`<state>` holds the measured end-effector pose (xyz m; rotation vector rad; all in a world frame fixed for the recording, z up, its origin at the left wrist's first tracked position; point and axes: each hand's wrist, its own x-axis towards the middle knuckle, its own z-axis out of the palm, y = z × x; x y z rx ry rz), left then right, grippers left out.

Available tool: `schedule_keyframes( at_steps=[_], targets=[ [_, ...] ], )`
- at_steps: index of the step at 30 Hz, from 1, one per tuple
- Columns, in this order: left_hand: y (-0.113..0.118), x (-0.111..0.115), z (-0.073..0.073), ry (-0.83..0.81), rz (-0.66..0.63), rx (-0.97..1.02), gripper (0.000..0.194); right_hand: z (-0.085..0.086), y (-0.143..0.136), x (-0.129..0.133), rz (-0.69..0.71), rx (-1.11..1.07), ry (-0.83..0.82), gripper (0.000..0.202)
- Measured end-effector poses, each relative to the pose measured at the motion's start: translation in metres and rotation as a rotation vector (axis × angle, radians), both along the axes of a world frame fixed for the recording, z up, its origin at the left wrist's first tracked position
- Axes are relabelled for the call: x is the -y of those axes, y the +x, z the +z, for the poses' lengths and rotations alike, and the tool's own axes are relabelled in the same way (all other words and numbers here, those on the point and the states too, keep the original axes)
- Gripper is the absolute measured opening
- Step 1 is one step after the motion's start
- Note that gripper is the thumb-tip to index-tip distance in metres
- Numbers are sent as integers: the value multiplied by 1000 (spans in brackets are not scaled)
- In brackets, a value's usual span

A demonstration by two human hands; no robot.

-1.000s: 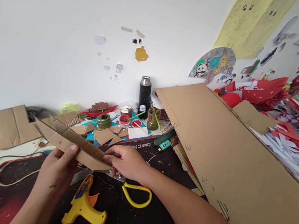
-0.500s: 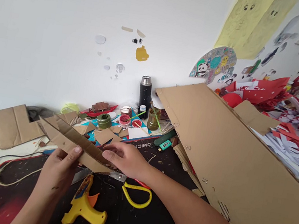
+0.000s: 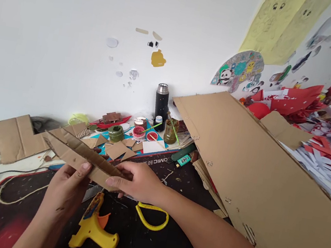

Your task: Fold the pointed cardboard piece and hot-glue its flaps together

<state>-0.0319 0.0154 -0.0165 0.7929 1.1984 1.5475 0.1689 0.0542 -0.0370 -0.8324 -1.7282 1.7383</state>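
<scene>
Above the desk mat I hold a narrow, pointed cardboard piece (image 3: 68, 153) with two raised sides and a gap between them. My left hand (image 3: 68, 184) grips its near side, thumb on the outer face. At the right end, my right hand (image 3: 138, 181) is closed on it, thumb in front and fingers partly hidden behind. Below lies a yellow glue gun (image 3: 95, 230) with an orange trigger. Yellow-handled scissors (image 3: 150, 223) lie under my right hand, their blades mostly hidden by the cardboard and my hand.
A large cardboard sheet (image 3: 247, 167) slants across the right side. Paint jars (image 3: 115, 133), a black thermos (image 3: 161, 102) and a glass jar with a brush (image 3: 171, 132) stand at the back by the wall. Cardboard scraps (image 3: 15, 137) lie left; red and white paper is heaped right.
My right hand has shifted slightly left and down, its thumb now pressing on the cardboard's near face. My left hand stays about where it was. The red scissor part is now covered.
</scene>
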Motion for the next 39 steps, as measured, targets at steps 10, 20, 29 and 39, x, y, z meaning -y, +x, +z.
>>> schedule_keyframes(
  at_steps=[10,20,29,39],
  targets=[
    [5,-2,-8,-24,114,-7,58,-6,-3,1,-2,15,96,51],
    [5,3,-9,15,-60,13,59,3,1,0,-85,137,236,50],
    [8,2,-4,2,23,-6,52,9,-1,4,-72,179,297,43],
    [-2,3,3,23,23,61,61,7,1,2,-7,191,248,49]
  ],
)
